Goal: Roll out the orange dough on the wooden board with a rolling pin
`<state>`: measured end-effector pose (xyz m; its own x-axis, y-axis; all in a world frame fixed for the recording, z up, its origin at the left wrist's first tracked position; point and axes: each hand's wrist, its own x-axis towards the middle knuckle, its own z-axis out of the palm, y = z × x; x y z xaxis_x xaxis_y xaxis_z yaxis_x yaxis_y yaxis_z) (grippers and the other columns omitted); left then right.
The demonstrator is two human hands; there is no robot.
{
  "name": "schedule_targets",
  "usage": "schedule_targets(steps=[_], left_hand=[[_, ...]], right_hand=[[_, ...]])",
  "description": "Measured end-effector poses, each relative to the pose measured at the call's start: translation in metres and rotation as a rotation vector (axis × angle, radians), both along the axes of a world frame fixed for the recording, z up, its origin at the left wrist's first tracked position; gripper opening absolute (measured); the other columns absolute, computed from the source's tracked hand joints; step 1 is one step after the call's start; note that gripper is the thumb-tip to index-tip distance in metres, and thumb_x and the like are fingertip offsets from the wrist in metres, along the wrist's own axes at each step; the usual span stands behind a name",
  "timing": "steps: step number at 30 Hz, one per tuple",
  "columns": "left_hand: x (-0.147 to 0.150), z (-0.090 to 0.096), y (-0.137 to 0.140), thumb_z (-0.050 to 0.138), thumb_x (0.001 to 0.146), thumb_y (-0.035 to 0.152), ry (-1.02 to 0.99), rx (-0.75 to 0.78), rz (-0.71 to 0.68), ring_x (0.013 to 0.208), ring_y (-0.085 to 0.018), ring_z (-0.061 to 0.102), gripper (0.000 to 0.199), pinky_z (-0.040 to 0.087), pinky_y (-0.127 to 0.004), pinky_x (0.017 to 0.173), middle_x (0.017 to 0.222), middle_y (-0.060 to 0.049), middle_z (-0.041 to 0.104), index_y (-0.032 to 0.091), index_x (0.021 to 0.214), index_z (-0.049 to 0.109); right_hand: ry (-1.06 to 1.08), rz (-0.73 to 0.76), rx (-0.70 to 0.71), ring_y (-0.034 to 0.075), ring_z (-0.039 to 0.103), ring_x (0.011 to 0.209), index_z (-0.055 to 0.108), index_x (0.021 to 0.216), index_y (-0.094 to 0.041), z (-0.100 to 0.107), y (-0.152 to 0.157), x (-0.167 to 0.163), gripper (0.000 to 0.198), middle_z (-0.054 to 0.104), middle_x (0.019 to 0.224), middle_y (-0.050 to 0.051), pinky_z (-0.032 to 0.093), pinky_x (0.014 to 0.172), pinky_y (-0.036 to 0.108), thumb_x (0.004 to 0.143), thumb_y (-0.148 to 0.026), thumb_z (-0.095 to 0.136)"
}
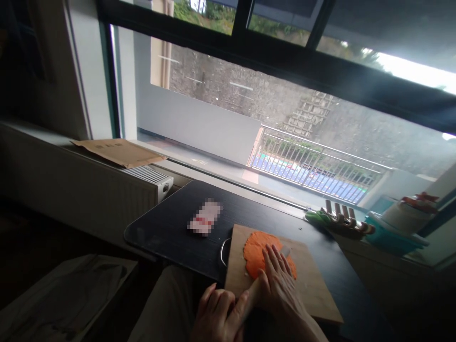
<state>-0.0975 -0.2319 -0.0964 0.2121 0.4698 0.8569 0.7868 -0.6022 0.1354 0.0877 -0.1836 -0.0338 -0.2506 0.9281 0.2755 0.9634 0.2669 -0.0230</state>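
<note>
A flattened sheet of orange clay or dough (254, 254) with an uneven edge lies on a wooden board (317, 285). My right hand (280, 280) rests palm down over its right part, fingers stretched out. Beside those fingertips shows a small pale flat piece (286, 251), too unclear to name. My left hand (221, 308) is at the board's near left edge, its fingers curled in. What it closes round, if anything, is hidden; its thumb lies close to my right hand's thumb side.
The board sits on a dark table (160, 228) with a metal handle (223, 251) at the board's left edge. A blurred phone-shaped object (205, 217) lies further left. By the window are a radiator (149, 180), a brown envelope (121, 151), a knife rack (344, 218) and a teal basin (392, 232).
</note>
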Motion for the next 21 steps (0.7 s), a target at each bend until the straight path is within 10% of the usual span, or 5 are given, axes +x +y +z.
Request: schedule_targets(steps=[13,21], left_hand=[[-0.044,0.041,0.012,0.043,0.093,0.028,-0.004,-0.166,0.117,0.074,-0.017,0.060,0.024,0.046,-0.042,0.084,0.077,0.000,0.061,0.019,0.108,0.060],[-0.040,0.018,0.001,0.041,0.089,0.021,0.035,-0.146,0.001,0.078,-0.016,0.059,0.034,0.041,-0.041,0.093,0.081,-0.001,0.061,0.021,0.121,0.054]], right_hand=[[0.136,-0.032,-0.215,0.026,0.028,0.136,0.043,0.138,-0.017,0.036,0.080,-0.102,0.059,0.041,0.144,0.010,0.026,0.108,0.042,0.088,-0.048,0.042],[0.115,-0.026,-0.040,0.023,0.030,0.136,0.050,0.134,-0.021,0.019,0.041,-0.063,0.046,0.047,0.140,0.004,0.024,0.110,0.040,0.093,-0.038,0.035]])
